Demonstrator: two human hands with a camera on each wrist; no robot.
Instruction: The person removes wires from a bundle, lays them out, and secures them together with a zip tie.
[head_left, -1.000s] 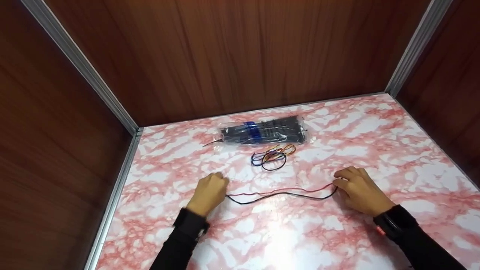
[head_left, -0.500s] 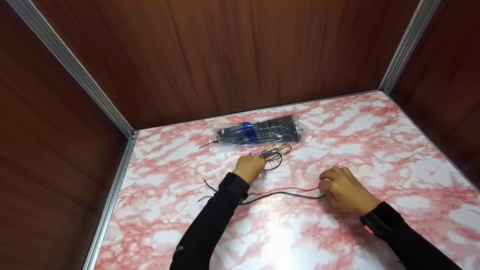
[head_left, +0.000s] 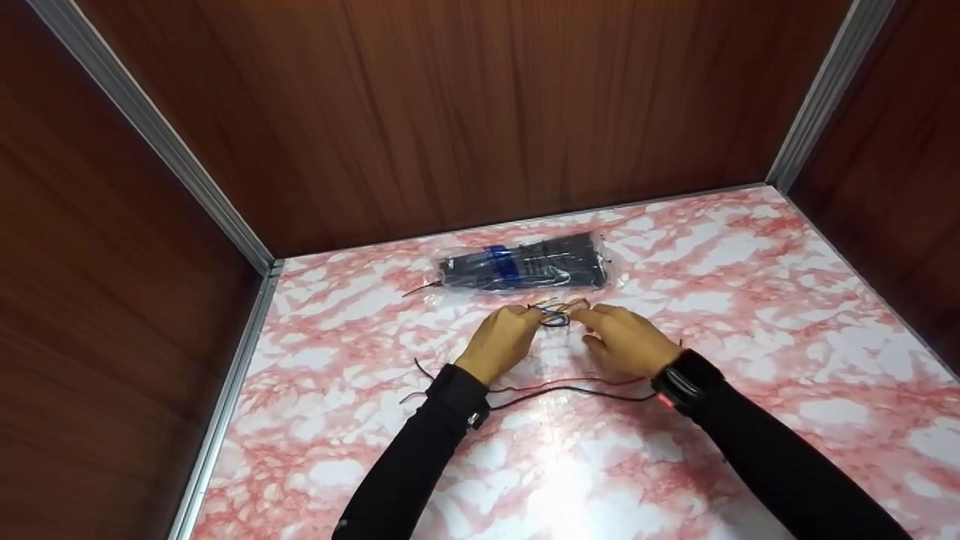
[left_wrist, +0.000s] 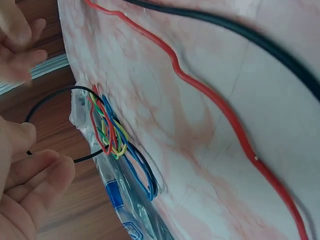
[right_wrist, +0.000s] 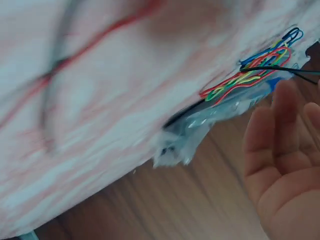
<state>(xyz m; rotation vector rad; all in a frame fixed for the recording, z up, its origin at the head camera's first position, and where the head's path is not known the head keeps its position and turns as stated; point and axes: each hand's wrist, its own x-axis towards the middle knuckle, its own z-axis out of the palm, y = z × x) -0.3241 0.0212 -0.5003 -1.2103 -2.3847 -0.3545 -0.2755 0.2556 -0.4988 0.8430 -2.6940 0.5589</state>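
Observation:
A small bundle of coiled wires [head_left: 556, 318] in red, yellow, green, blue and black lies between my hands in the head view. My left hand [head_left: 501, 341] pinches a loop of black wire [left_wrist: 52, 92] pulled out from this bundle. Just right of the bundle, my right hand [head_left: 628, 341] reaches in, its fingers [right_wrist: 285, 107] loosely bent and holding nothing in the wrist views. Nearer to me, a red wire [left_wrist: 225, 110] and a thicker black wire [left_wrist: 225, 24] stretch side by side across the table, passing under both forearms.
Behind the bundle lies a clear plastic bag [head_left: 551, 264] of black cable ties with a blue band. One dark tie [head_left: 421, 288] pokes out at its left end. Brown wood-grain panels [head_left: 465, 112] enclose the marbled red-and-white table [head_left: 337, 465] at the back and sides.
My left hand has left the left end of the straight wires and taken the bundle's black loop. My right hand has let go of their right end and moved left to the bundle.

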